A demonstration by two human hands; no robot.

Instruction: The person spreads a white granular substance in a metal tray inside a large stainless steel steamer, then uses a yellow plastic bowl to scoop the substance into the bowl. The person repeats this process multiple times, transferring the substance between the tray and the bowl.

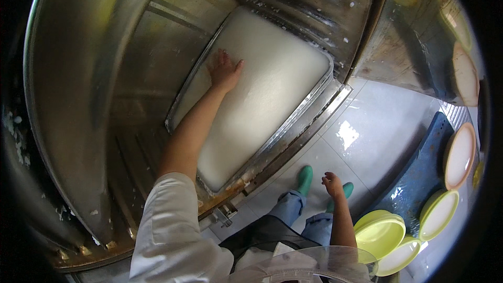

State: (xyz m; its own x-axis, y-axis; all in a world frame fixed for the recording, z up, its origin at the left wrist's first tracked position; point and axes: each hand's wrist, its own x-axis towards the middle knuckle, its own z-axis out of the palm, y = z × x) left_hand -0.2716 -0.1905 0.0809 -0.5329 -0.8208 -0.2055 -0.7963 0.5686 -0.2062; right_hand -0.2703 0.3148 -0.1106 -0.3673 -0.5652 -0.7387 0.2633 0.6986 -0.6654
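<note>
A metal tray [331, 71] lies tilted across the view inside a stained steel cabinet [157, 51]. It is filled almost to its rim with a smooth white mass [271, 70], perhaps a steamed cake or set batter. My left hand [226, 71] reaches in over the tray's left side, fingers spread and holding nothing. Its fingertips are at or just above the white surface; contact cannot be told. My right hand [333, 185] hangs beside my leg above the floor, empty, with fingers loosely bent.
A steel door [416, 55] stands at upper right. A blue platform [408, 181] on the tiled floor [346, 133] bears yellow-green basins [379, 232] and an orange-rimmed basin [459, 155], several with white contents. A metal latch [225, 215] juts from the cabinet's front edge.
</note>
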